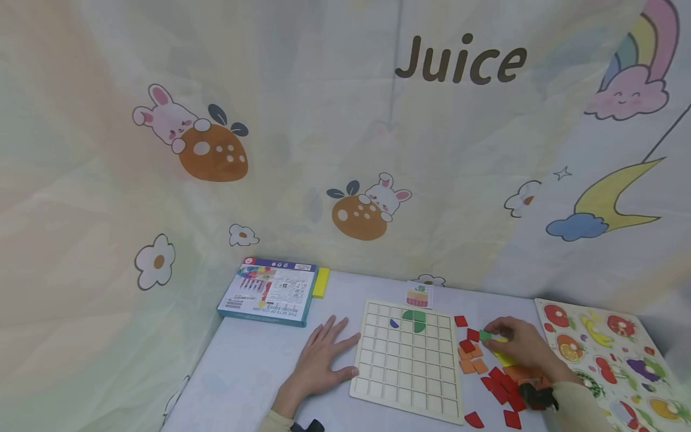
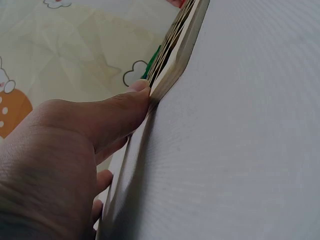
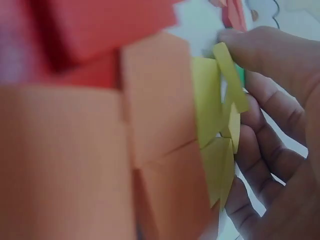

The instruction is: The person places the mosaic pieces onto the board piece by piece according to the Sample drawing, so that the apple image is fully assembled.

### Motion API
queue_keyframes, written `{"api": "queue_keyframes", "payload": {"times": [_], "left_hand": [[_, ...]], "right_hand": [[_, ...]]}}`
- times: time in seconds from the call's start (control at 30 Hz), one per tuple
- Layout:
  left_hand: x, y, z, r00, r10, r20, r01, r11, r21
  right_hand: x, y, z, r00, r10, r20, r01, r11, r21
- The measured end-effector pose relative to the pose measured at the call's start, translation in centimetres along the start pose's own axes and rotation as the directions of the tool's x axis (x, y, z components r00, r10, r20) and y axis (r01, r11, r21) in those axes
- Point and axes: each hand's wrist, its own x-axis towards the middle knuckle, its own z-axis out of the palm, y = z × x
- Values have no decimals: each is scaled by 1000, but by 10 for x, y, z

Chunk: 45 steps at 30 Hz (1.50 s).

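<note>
My left hand (image 1: 324,360) lies with fingers spread on the white table, its thumb and index fingertip at the left edge of the wooden grid board (image 1: 405,375). In the left wrist view the thumb (image 2: 120,112) touches the board's side. Green rounded pieces (image 1: 414,317) and a small blue piece (image 1: 394,323) sit in the board's upper cells. Right of the board, my right hand (image 1: 520,345) pinches a small green piece (image 1: 485,335) between thumb and finger. Yellow pieces (image 3: 207,95) lie close by its fingers in the right wrist view, partly hiding the green one.
Red pieces (image 1: 502,387) and orange pieces (image 1: 472,360) lie scattered right of the board. A small picture card (image 1: 419,295) is behind it. A fruit puzzle board (image 1: 621,354) lies far right. At the back left are a flat box (image 1: 270,294) and a yellow object (image 1: 321,283).
</note>
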Motion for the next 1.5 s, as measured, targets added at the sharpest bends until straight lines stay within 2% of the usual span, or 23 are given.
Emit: {"api": "queue_keyframes", "payload": {"times": [0.17,0.43,0.73,0.8,1.0,1.1,1.27,1.5], "left_hand": [[0,0,1,1000,-10,-9,10,1000,-8],[0,3,-1,998,-57,-13,57,997,-46],[0,5,3,995,-45,-94,44,999,-8],[0,6,2,995,-48,-83,47,999,-15],[1,11,-2,998,-65,13,66,995,-73],[2,13,-3,997,-67,25,69,993,-90],[3,12,0,997,-76,-2,75,991,-114],[3,8,3,998,-66,-18,62,986,-154]], "right_hand": [[-2,0,2,999,-33,21,32,999,18],[-2,-5,2,1000,-14,24,13,999,38],[-3,-6,4,1000,-12,10,11,998,62],[-3,-6,4,1000,-19,5,19,998,61],[-4,-8,5,1000,-24,2,23,997,78],[-5,-9,5,1000,-29,0,29,996,84],[-4,-15,7,998,-44,-47,48,997,68],[-3,-31,19,980,-95,-177,105,993,49]]}}
